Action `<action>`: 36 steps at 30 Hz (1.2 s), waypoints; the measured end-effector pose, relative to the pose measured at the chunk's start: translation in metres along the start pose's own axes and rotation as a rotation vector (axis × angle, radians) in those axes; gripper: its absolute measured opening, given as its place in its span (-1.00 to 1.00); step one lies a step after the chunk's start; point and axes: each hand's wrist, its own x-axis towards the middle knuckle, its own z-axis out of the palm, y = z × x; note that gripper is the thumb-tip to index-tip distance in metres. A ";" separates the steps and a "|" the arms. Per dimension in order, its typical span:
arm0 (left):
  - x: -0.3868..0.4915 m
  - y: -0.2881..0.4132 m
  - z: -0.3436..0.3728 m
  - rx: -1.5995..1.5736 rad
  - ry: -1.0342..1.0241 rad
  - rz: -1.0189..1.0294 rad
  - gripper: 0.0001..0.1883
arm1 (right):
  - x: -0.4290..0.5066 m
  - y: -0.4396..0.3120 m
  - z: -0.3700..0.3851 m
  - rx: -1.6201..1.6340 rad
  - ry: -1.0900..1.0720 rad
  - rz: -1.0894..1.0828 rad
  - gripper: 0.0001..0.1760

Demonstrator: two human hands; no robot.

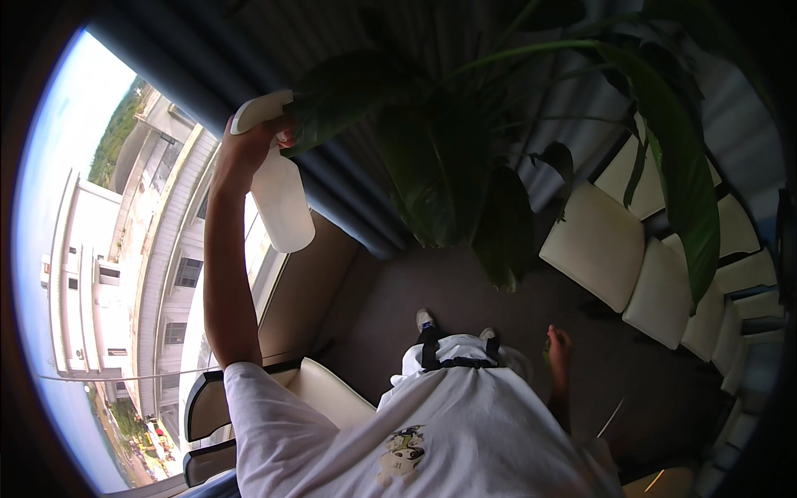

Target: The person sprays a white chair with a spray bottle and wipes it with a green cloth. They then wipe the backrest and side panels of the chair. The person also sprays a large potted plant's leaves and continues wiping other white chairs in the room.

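Note:
My left hand (243, 146) is raised at the upper left, wrapped around the neck of a white plastic spray bottle (283, 202). The bottle's head (258, 111) points towards the broad dark green leaves (348, 93) of a large potted-type plant, whose base is not visible. Some leaf tips (507, 274) hang over the floor, and a long curved leaf (691, 187) droops at the right. Low at the right, my right hand (559, 341) hangs beside my body with its fingers curled around a small green thing (547, 352), perhaps a piece of leaf.
Rows of cream padded chairs (598, 243) stand at the right. Another cream chair (330, 389) is close by my left side. A blue-grey curtain (355, 205) hangs behind the plant, beside a window (268, 274) at the left. Dark floor (386, 299) lies under my feet.

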 end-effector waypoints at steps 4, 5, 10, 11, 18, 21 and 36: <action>-0.015 -0.010 -0.001 -0.056 0.082 0.055 -0.73 | 0.000 0.004 0.006 -0.068 0.049 -0.069 -0.62; -0.014 -0.016 -0.002 -0.055 0.132 0.050 -0.75 | 0.000 0.007 0.007 -0.069 0.050 -0.090 -0.61; -0.014 -0.060 -0.015 0.028 0.053 -0.005 -0.74 | 0.004 0.020 0.010 -0.033 0.041 -0.063 -0.60; -0.016 -0.068 -0.018 0.066 0.110 -0.060 -0.71 | 0.004 0.020 0.010 -0.039 0.043 -0.054 -0.60; -0.067 -0.123 0.008 -0.091 0.113 -0.065 -0.76 | 0.008 -0.003 0.015 -0.109 -0.017 -0.041 -0.61; -0.104 -0.170 0.076 -0.129 -0.060 -0.064 -0.73 | 0.009 -0.007 0.015 -0.156 0.054 -0.092 -0.62; -0.070 -0.222 0.202 -0.385 -0.251 -0.126 -0.78 | -0.013 0.018 -0.024 -0.202 0.014 -0.002 -0.62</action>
